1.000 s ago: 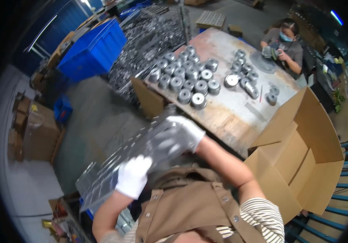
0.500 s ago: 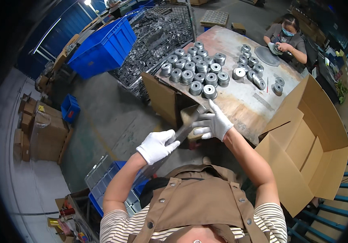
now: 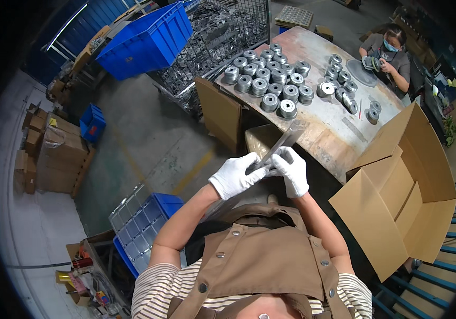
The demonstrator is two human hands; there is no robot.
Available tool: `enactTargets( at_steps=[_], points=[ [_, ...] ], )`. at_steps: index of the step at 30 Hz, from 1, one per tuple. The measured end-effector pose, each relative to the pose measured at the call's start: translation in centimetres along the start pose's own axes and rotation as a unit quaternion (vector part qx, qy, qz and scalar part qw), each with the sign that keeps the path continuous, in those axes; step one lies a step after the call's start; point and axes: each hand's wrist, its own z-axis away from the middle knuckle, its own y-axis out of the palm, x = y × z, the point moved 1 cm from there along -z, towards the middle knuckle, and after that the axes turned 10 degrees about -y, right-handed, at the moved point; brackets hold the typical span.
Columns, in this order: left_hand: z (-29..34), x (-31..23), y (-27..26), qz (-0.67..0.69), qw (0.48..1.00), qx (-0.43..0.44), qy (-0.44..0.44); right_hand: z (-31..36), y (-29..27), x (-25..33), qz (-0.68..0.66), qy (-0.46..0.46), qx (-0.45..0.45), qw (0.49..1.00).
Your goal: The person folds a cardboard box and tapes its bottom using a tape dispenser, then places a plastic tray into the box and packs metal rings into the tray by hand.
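A long, thin strip of clear plastic film (image 3: 287, 137) stretches slantwise between my hands, its far end near the table edge. I cannot make out whether it is a flat bag or a single sheet. My left hand (image 3: 238, 175), in a white glove, is closed on its middle with thumb and fingers. Close beside it, my right hand (image 3: 290, 173), also white-gloved, pinches the film. The film's lower part runs down toward my left forearm and is hard to see. Beyond my hands, several stacks of grey metal rings (image 3: 270, 102) stand on the worktable (image 3: 323, 127).
An open cardboard box (image 3: 366, 212) stands at the right by a blue slatted rack. Flattened cardboard (image 3: 218, 114) leans at the table's left. Behind it are a blue crate (image 3: 148, 45) and a wire cage of metal parts. Across the table a person handles a ring-shaped part.
My right hand has gone from spread fingers to a pinch on the film, beside my left hand. My left hand has moved right and up with it. The view has shifted slightly.
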Motion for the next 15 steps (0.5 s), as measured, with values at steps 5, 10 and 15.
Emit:
enactTargets(
  at_steps=[5,10,15],
  points=[
    [-0.2,0.2,0.4,0.056,0.997,0.027,0.053,0.2,0.1,0.2,0.023,-0.042,0.001,0.999],
    [-0.7,1.2,1.4,0.124,0.991,0.027,0.049,0.1,0.2,0.6,-0.016,-0.066,-0.020,0.998],
    [-1.1,0.8,1.7,0.080,0.994,-0.017,0.074,-0.9,-0.3,-0.5,-0.007,-0.069,-0.024,0.997]
  ],
)
